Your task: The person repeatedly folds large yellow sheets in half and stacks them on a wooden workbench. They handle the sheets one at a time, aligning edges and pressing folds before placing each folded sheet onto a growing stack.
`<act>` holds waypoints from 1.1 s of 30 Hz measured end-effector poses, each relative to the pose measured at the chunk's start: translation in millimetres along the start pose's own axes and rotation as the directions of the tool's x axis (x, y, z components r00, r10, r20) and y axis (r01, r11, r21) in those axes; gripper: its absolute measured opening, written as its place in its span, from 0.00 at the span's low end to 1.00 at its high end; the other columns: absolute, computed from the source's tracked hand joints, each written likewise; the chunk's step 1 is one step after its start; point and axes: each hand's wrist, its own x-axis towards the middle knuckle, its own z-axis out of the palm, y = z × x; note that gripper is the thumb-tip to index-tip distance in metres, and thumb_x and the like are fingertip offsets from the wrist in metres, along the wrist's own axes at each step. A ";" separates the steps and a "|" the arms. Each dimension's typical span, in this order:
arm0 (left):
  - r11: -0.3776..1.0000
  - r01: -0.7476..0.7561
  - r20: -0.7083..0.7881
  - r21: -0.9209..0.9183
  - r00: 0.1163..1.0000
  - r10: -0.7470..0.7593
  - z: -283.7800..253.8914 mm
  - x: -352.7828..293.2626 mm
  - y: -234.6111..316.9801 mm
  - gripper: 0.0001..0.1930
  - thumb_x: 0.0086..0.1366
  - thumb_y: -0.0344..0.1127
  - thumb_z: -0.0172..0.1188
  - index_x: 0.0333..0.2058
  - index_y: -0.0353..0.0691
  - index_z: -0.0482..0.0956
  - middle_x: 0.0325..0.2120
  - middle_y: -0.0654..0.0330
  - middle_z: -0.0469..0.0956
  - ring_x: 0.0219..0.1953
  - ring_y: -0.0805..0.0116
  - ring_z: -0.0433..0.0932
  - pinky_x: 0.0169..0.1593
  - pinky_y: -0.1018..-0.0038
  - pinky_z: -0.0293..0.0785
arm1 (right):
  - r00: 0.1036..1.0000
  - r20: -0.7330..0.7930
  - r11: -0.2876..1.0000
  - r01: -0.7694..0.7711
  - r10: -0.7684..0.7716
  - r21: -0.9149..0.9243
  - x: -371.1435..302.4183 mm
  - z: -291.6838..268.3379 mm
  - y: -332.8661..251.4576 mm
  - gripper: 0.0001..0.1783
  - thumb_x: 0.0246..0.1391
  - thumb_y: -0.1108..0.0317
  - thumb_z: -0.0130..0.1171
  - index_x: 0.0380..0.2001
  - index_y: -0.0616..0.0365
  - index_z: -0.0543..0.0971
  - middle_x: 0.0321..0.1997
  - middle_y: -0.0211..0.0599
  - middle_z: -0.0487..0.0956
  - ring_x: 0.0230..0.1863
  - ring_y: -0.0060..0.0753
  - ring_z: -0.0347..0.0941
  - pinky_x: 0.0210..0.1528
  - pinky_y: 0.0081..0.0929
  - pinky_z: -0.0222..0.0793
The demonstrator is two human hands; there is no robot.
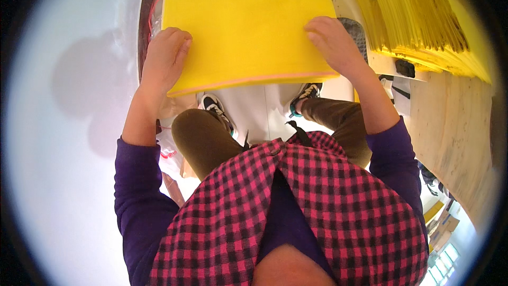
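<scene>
A broad, flat yellow sheet or stack of sheets [246,29] lies in front of me, with a thin pinkish line along its near edge. Whether it is cloth or paper I cannot tell. My left hand [165,58] is at its left edge, fingers curled in and thumb along the yellow surface. On the opposite side, my right hand [337,46] holds the right edge, its fingertips bent over the top. The undersides of both grips are hidden.
At the right, a tall pile of folded yellow sheets [418,18] rests on a pale wooden tabletop [450,127]. A white wall [69,143] runs along the left. My knees and shoes [214,107] are below the near edge. Clear plastic [168,145] lies beside my left leg.
</scene>
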 end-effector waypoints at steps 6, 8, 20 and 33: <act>0.983 0.122 -0.048 0.136 0.992 -0.116 4.0 28.2 -15.1 0.09 0.61 0.33 0.52 0.38 0.37 0.76 0.38 0.51 0.75 0.42 0.49 0.73 0.45 0.60 0.69 | 0.988 -0.133 0.994 -0.088 0.079 -0.060 35.8 13.4 10.0 0.17 0.55 0.60 0.52 0.40 0.62 0.76 0.46 0.47 0.75 0.50 0.51 0.67 0.55 0.40 0.61; 0.995 0.030 -0.093 0.093 0.995 -0.021 -3.3 25.1 -12.0 0.09 0.61 0.33 0.52 0.38 0.37 0.76 0.37 0.51 0.75 0.42 0.49 0.73 0.45 0.60 0.69 | 0.987 -0.114 0.992 -0.117 0.111 -0.046 34.7 8.9 11.2 0.16 0.56 0.61 0.51 0.41 0.61 0.76 0.47 0.47 0.74 0.51 0.51 0.67 0.55 0.40 0.61; 0.996 0.051 -0.079 0.075 0.996 -0.045 4.4 26.2 -9.2 0.10 0.62 0.34 0.51 0.38 0.37 0.77 0.36 0.51 0.76 0.42 0.49 0.73 0.45 0.61 0.69 | 0.988 -0.146 0.996 -0.059 0.048 -0.067 24.5 15.5 -5.9 0.16 0.54 0.61 0.53 0.40 0.61 0.76 0.44 0.47 0.75 0.49 0.52 0.68 0.53 0.41 0.63; 0.990 0.104 -0.057 0.093 0.994 -0.099 1.8 15.5 -3.3 0.10 0.63 0.34 0.50 0.37 0.36 0.77 0.36 0.50 0.76 0.41 0.48 0.74 0.44 0.60 0.70 | 0.988 -0.125 0.994 -0.097 0.091 -0.042 19.5 16.1 -11.9 0.16 0.54 0.61 0.53 0.39 0.62 0.77 0.45 0.47 0.75 0.49 0.52 0.67 0.54 0.41 0.63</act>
